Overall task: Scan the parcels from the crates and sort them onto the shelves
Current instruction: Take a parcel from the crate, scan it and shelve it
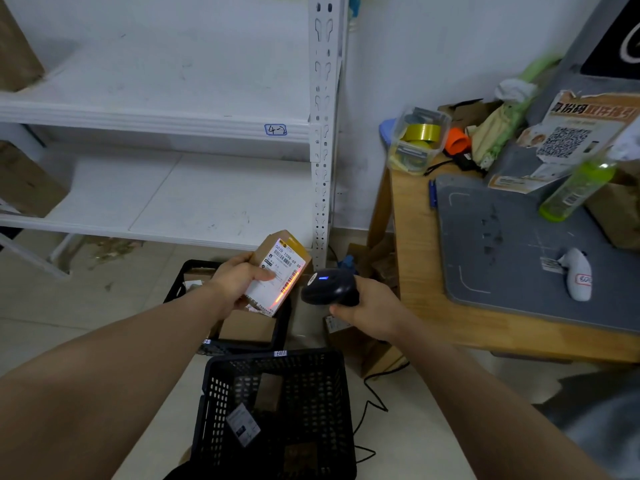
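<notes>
My left hand (239,280) grips a small cardboard parcel (289,252) with a white shipping label facing up. My right hand (367,311) holds a black barcode scanner (329,287) just right of the parcel; a blue light shows on its head and an orange-red beam lies across the label's barcode. Below the hands stand two black plastic crates: the near crate (277,410) holds a brown parcel and a labelled packet, the far crate (225,317) holds several cardboard parcels. White metal shelves (156,123) fill the upper left, the front edge tagged "4-2".
A wooden table (415,237) with a grey mat stands at right, carrying a tape tub, a green bottle, a white handheld device and boxes. Cardboard boxes sit at the shelves' left ends and on the floor under the table. A black cable trails on the floor.
</notes>
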A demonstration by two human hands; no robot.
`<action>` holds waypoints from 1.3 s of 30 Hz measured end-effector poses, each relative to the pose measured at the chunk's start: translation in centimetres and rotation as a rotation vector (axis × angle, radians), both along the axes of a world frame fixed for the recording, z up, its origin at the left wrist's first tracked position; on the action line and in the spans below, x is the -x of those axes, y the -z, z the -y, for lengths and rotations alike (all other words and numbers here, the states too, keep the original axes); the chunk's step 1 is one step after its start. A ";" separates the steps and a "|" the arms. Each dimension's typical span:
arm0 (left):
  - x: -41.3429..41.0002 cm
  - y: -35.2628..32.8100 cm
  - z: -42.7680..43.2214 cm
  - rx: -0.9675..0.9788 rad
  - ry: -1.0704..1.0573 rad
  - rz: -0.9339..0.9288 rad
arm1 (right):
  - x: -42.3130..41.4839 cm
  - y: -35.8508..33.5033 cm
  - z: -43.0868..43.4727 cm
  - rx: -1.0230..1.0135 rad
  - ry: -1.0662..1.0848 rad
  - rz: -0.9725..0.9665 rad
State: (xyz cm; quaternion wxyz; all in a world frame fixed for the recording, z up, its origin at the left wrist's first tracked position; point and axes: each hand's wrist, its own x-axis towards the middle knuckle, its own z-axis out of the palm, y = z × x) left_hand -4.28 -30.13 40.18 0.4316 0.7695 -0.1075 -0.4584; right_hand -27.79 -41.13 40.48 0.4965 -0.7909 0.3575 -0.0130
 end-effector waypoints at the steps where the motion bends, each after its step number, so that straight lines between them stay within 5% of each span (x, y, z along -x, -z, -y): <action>1: 0.1 0.0 0.0 -0.001 0.003 0.001 | 0.0 0.0 0.0 0.000 -0.003 -0.007; 7: 0.2 0.6 0.2 -0.011 0.011 -0.010 | 0.2 0.3 0.2 -0.026 0.008 0.005; 14: 1.4 1.9 0.9 -0.032 0.032 -0.093 | 2.4 1.5 3.8 -0.138 0.387 -0.020; 20: 3.0 3.7 2.3 -0.050 0.119 -0.122 | 5.8 5.6 9.6 -0.013 0.642 -0.328; 39: 3.1 4.1 1.7 -0.114 0.121 -0.164 | 5.8 8.9 11.9 0.051 0.741 -0.369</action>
